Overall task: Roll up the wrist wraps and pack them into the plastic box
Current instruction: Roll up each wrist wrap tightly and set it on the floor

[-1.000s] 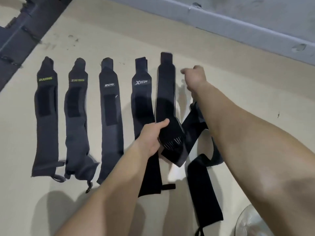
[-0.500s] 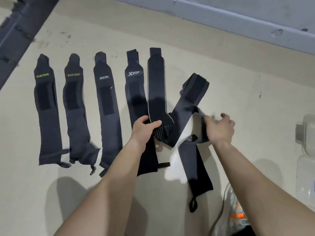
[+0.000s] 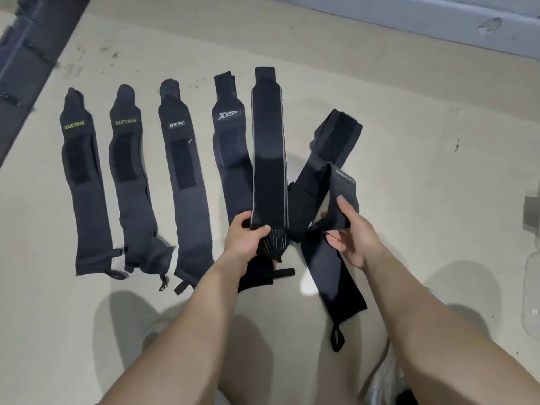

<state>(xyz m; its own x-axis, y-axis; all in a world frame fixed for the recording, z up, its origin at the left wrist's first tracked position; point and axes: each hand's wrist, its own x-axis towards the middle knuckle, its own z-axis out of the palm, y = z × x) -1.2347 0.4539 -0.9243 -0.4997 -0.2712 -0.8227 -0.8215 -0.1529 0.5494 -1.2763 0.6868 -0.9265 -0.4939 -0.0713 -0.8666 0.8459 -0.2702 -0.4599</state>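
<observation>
Right hand point(image 3: 355, 235) has lifted a fold of the labelled wrap point(image 3: 344, 185), gripping it at 3 o'clock of the left hand point(image 3: 245, 239), which still clutches the striped wrap point(image 3: 268, 171).

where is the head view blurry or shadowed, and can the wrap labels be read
Head view: soft overall; XUEYING label and XTEP label read fine; the label on the wrap in the right hand is too smeared to read; arm shadows darken the floor near the bottom; the plastic box is cut off at the right edge.
</observation>
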